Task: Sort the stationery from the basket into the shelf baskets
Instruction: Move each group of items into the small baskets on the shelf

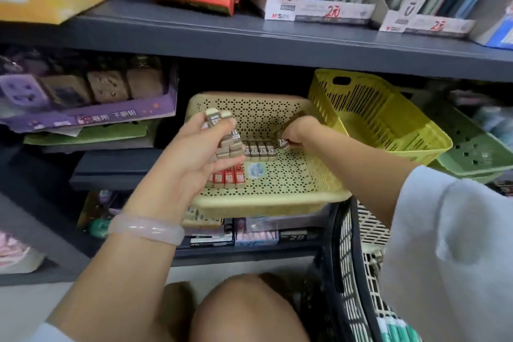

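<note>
From our head view, we are mid-step: filling the beige tray [277,189] at centre with erasers. Our left hand [194,155] at 9 o'clock of the tray has its grip curled round a stack of erasers [227,144]. Our right hand [297,130], toward 1 o'clock, pinches one eraser [282,143] just beside the end of the brown row [259,150]; whether it touches the row we cannot tell. A red row [227,178] lies in front, at 6 o'clock of the brown one.

Next, we judge, the single eraser must be set upright flush with the row, then another drawn from the stack.

The tray sits on a grey shelf [249,39]. A yellow basket [383,119] leans at 2 o'clock, a green one [477,153] at 3. The source basket [358,264] stands at 5 o'clock, by our knee.
</note>
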The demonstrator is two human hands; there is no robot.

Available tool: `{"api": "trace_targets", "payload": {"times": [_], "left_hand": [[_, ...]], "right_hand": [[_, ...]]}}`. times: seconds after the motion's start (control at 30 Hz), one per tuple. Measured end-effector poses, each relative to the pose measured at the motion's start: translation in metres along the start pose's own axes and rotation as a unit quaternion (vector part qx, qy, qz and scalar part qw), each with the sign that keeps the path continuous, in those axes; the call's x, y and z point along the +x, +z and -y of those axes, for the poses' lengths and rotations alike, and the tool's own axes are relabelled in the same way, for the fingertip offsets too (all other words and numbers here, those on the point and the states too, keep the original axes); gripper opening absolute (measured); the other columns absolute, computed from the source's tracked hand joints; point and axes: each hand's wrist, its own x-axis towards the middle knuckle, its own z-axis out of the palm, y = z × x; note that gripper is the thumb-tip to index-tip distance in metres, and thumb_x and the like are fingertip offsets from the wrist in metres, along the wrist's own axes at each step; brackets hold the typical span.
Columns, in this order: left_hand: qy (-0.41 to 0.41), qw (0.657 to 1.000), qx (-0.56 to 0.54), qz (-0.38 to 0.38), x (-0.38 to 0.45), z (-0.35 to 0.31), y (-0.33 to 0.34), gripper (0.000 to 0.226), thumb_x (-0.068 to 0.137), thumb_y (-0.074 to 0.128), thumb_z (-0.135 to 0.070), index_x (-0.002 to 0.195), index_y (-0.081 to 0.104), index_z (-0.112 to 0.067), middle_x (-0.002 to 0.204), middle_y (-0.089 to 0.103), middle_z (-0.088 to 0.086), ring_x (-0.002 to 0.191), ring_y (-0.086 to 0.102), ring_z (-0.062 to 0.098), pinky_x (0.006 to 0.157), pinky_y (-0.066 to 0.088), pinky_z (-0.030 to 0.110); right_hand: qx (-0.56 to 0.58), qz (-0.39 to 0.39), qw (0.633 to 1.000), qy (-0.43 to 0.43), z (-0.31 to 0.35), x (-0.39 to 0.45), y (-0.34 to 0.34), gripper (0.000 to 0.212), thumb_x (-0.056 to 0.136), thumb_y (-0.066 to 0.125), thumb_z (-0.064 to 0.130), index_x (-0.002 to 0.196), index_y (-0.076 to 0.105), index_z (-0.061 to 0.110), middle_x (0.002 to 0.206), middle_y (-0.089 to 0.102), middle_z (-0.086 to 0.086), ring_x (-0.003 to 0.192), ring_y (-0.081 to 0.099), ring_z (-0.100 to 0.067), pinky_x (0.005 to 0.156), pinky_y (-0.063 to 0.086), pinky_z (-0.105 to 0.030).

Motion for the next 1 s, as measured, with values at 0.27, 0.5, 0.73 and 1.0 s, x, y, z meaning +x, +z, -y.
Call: {"api": "trace_targets", "payload": {"times": [0.27, 0.5, 0.73, 1.0], "left_hand": [[0.004, 1.0, -0.009, 0.011, 0.014, 0.005, 0.002, 0.008, 0.085, 0.064, -0.016, 0.091, 0.061, -0.021, 0.096, 0.061, 0.002, 0.092, 0.066, 0.027, 0.063, 0.059, 0.034], [-0.01, 1.0, -0.016, 0.006, 0.013, 0.006, -0.001, 0.007, 0.086, 0.063, -0.016, 0.091, 0.061, -0.02, 0.102, 0.061, 0.004, 0.096, 0.065, 0.028, 0.066, 0.059, 0.036], [-0.038, 0.999, -0.02, -0.006, 0.012, 0.004, 0.005, 0.005, 0.087, 0.061, -0.016, 0.091, 0.061, -0.02, 0.103, 0.064, 0.012, 0.086, 0.067, 0.026, 0.063, 0.059, 0.036], [-0.01, 1.0, 0.007, -0.006, 0.01, 0.01, 0.008, 0.02, 0.09, 0.058, -0.02, 0.11, 0.059, -0.017, 0.102, 0.064, 0.002, 0.086, 0.066, 0.017, 0.068, 0.059, 0.034]], "right_hand": [[-0.073, 0.041, 0.996, 0.018, -0.001, 0.025, 0.022, 0.034, 0.1, 0.036, 0.026, 0.085, 0.054, 0.001, 0.093, 0.055, -0.011, 0.085, 0.053, -0.025, 0.058, 0.043, -0.028], [-0.088, 0.029, 0.996, 0.0, -0.001, 0.014, 0.021, 0.034, 0.1, 0.035, 0.026, 0.107, 0.058, 0.003, 0.112, 0.056, -0.014, 0.096, 0.051, -0.021, 0.06, 0.04, -0.023], [0.435, 0.109, 0.866, -0.219, 0.019, -0.033, 0.0, 0.014, 0.093, 0.053, 0.024, 0.1, 0.061, 0.015, 0.076, 0.06, 0.001, 0.064, 0.056, -0.007, 0.062, 0.053, -0.016], [0.438, 0.138, 0.851, -0.255, 0.024, -0.044, 0.0, 0.01, 0.087, 0.062, 0.012, 0.095, 0.058, 0.012, 0.074, 0.061, 0.0, 0.068, 0.06, -0.009, 0.065, 0.055, -0.018]]}}
